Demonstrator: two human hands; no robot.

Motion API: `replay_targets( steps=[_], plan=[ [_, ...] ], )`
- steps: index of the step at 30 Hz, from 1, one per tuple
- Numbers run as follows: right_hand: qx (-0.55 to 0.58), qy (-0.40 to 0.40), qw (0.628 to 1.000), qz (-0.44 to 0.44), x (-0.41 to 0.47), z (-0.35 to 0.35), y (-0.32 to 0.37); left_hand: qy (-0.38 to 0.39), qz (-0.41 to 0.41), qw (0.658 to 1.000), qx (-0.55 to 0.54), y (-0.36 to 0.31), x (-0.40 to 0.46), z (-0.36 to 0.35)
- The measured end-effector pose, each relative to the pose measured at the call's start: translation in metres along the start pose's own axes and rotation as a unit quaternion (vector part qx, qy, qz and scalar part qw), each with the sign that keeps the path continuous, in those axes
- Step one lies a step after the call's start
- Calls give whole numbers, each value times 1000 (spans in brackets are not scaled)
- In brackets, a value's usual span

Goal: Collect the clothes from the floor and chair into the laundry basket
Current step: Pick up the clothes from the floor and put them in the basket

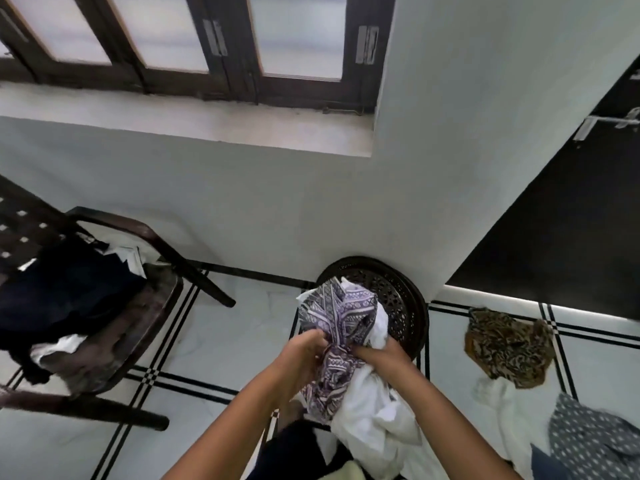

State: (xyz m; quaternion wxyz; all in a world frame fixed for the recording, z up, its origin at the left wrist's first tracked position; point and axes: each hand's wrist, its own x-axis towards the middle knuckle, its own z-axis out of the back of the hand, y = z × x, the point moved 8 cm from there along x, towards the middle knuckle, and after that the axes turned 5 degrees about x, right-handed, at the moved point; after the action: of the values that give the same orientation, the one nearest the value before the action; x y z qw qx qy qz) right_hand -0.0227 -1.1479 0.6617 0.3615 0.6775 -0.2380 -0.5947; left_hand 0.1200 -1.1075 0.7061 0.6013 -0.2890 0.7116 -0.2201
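Both my hands grip a bundle of cloth in front of me: a purple and white patterned garment (pixel 341 315) with a white garment (pixel 372 407) hanging from it. My left hand (pixel 306 348) and my right hand (pixel 382 355) are closed on the bundle just above the near rim of the dark round laundry basket (pixel 398 292), which stands against the wall. A dark brown chair (pixel 138 327) at the left carries dark blue clothes (pixel 65 292) and some white cloth. On the floor at the right lie a brown patterned garment (pixel 509 346), a white one (pixel 509 407) and a grey dotted one (pixel 588 441).
A white wall with a window ledge (pixel 242 123) rises behind the basket. A dark door (pixel 561 220) stands at the right. The floor is white tile with black lines (pixel 207 341). More dark and pale cloth lies at my feet at the bottom edge.
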Motion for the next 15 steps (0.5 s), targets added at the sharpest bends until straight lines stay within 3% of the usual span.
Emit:
replay_targets(
  steps=[3,7,11,15],
  plan=[
    [20,-72,997,-26,17,25,-5,14,61,996,67,-9,38,-8],
    [103,-174,978,-57,28,66,-23,21,68,990,118,-18,104,-15],
    [162,-279,943,-81,37,102,-54,-113,84,984,107,4,185,31],
    [194,-344,914,-98,63,118,-95,-263,100,925,256,33,266,98]
  ],
)
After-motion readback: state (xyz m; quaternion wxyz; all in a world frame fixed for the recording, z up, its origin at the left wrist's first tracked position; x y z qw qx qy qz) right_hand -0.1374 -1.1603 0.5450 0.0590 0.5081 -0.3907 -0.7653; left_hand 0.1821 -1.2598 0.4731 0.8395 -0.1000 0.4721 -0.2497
